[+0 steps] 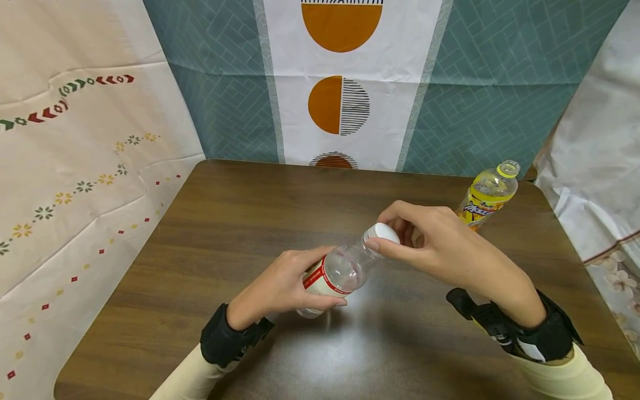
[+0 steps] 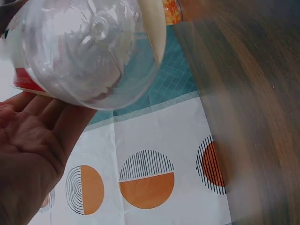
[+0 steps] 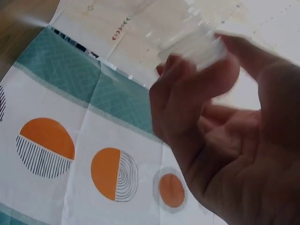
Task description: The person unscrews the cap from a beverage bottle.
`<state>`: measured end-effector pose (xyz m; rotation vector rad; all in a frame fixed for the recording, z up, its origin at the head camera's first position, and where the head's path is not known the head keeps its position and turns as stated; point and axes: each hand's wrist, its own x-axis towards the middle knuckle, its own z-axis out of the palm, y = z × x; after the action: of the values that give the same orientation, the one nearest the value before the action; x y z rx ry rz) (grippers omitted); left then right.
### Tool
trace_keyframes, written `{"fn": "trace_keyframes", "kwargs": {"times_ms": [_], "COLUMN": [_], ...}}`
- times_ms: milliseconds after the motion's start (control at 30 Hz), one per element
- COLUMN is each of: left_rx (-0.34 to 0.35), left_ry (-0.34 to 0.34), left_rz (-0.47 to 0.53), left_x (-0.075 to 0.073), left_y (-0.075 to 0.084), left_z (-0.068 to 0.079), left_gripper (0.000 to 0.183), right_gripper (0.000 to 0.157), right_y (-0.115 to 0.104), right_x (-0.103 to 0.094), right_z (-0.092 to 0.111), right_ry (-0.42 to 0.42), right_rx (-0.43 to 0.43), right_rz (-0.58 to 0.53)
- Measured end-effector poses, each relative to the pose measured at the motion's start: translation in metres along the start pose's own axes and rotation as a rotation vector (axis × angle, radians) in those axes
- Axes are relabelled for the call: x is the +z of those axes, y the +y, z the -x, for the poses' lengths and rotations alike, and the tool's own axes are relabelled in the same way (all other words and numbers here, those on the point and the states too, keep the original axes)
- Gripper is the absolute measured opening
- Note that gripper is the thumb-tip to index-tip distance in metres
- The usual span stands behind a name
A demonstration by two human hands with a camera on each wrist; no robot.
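A clear plastic bottle (image 1: 345, 268) with a cream and red label is held tilted above the table, its neck toward the upper right. My left hand (image 1: 287, 283) grips it round the label, thumb on the near side. The thumb and fingers of my right hand (image 1: 435, 239) pinch the white cap (image 1: 384, 233) at the bottle's mouth. In the left wrist view the bottle's round base (image 2: 93, 51) stands above my left palm (image 2: 33, 136). The right wrist view shows the curled fingers (image 3: 183, 93) of my right hand at the blurred, pale cap (image 3: 197, 49).
A second clear bottle (image 1: 485, 194) with a yellow label and no cap stands at the table's back right, just beyond my right hand. The brown wooden table (image 1: 240, 205) ends at a patterned cloth (image 1: 230, 111) behind. Light cloths (image 1: 100, 166) hang at both sides.
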<state>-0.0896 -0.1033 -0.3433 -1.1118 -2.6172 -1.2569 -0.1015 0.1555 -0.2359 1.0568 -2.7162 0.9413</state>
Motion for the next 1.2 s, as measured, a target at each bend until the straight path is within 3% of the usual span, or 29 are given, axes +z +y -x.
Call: {"fn": "trace_keyframes", "kwargs": {"times_ms": [333, 667, 833, 1033, 1200], "left_rx": [0.041, 0.033, 0.036, 0.044, 0.037], "left_ry": [-0.055, -0.097, -0.102, -0.086, -0.04], "left_rz": [0.086, 0.12, 0.132, 0.118, 0.084], "left_x": [-0.001, -0.002, -0.002, -0.002, -0.002], "left_y": [0.003, 0.005, 0.006, 0.007, 0.006], "left_z": [0.002, 0.004, 0.005, 0.004, 0.003], "left_gripper": [0.06, 0.062, 0.061, 0.061, 0.059], "right_gripper": [0.028, 0.038, 0.041, 0.052, 0.022], "right_y": [0.004, 0.003, 0.003, 0.002, -0.008], "right_x": [-0.009, -0.012, -0.011, -0.011, -0.009], "right_z": [0.005, 0.007, 0.008, 0.009, 0.012], "right_ry": [-0.053, -0.084, -0.091, -0.077, 0.076], "right_rx": [-0.212, -0.293, -0.268, -0.174, -0.039], "right_rz": [-0.077, -0.09, -0.082, -0.033, 0.073]}}
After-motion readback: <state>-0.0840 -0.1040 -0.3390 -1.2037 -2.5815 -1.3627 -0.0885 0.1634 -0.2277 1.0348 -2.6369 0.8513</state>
